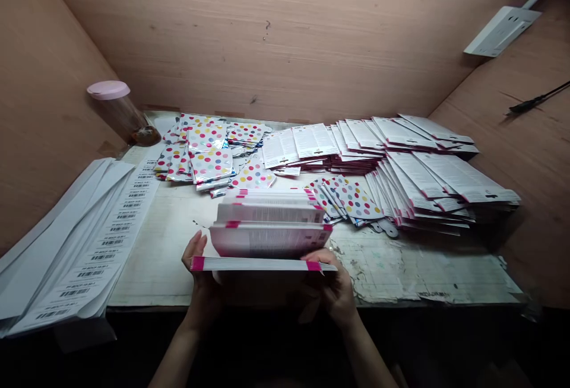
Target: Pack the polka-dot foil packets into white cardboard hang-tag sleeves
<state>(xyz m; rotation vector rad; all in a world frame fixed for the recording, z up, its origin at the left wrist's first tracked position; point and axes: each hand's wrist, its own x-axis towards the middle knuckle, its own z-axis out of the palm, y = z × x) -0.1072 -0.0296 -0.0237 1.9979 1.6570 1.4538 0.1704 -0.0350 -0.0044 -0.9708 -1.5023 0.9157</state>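
Near the table's front edge, a stack of white packets with pink edges [262, 264] is held level between my two hands. My left hand [200, 275] grips its left end, thumb and fingers around the pink corner. At the right end, my right hand [333, 284] is closed on the same stack; part of its fingers is hidden beneath. Just behind it, more white printed packets [271, 239] stand on edge in a row, slightly blurred. Polka-dot packets [356, 198] lie to the right of that row.
Piles of white packets [454, 177] cover the right back. More polka-dot pouches [209, 165] lie at the left back, beside a pink-lidded bottle [127, 115]. Barcode label sheets [107, 239] hang over the left front edge. Wooden walls [267, 50] enclose the table [160, 257].
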